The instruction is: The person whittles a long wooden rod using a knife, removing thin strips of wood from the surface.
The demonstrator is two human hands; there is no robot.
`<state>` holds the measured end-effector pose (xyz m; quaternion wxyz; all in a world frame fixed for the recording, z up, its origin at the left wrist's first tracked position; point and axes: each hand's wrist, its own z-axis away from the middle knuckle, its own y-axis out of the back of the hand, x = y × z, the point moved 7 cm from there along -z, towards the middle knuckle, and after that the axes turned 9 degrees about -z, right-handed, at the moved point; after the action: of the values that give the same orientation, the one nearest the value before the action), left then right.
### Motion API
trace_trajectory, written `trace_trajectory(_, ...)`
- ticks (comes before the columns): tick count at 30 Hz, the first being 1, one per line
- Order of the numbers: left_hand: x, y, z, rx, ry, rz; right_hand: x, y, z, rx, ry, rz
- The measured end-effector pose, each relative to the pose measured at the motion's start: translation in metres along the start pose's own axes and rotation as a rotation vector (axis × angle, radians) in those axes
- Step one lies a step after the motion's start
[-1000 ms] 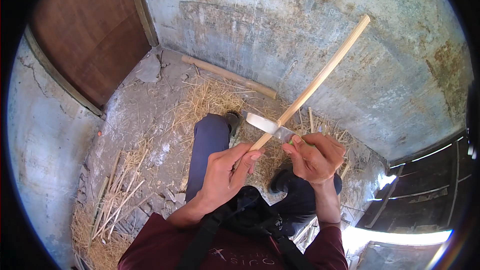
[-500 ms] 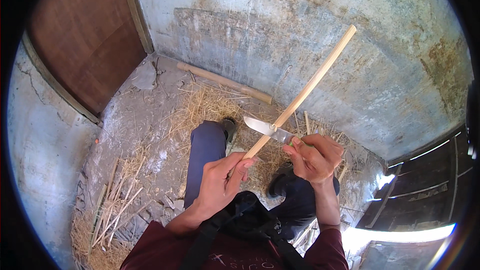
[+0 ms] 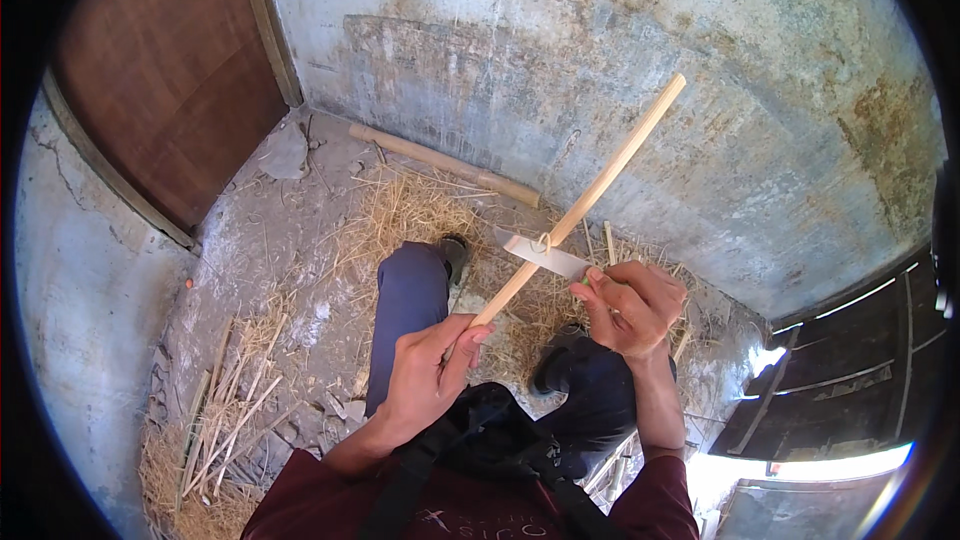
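Left hand grips the wooden stick; right hand holds the knife.
Keep the blade shallow, pushing toward one o'clock, away from the fingers.

Pale wooden stick slants up-right, crossed by a flat knife blade

One long stick, one knife, two hands, one pole, one door
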<state>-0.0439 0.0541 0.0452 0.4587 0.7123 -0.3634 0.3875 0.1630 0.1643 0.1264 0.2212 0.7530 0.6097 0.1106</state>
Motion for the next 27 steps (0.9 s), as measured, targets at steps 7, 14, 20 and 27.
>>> trace_trajectory(7, -0.008, 0.004, 0.010, -0.020, 0.045, -0.036, 0.006, 0.000, 0.003, -0.014, -0.019, 0.032)
trace_trajectory(14, -0.016, 0.003, 0.025, -0.022, 0.055, -0.070, 0.069, 0.047, 0.001, 0.237, -0.292, 0.205)
trace_trajectory(20, -0.023, 0.002, 0.031, -0.032, 0.097, -0.051, 0.084, 0.052, 0.006, 0.298, -0.436, 0.049)
trace_trajectory(27, -0.026, -0.005, 0.020, -0.108, 0.128, 0.076, 0.027, 0.013, 0.009, 0.151, -0.306, -0.143)
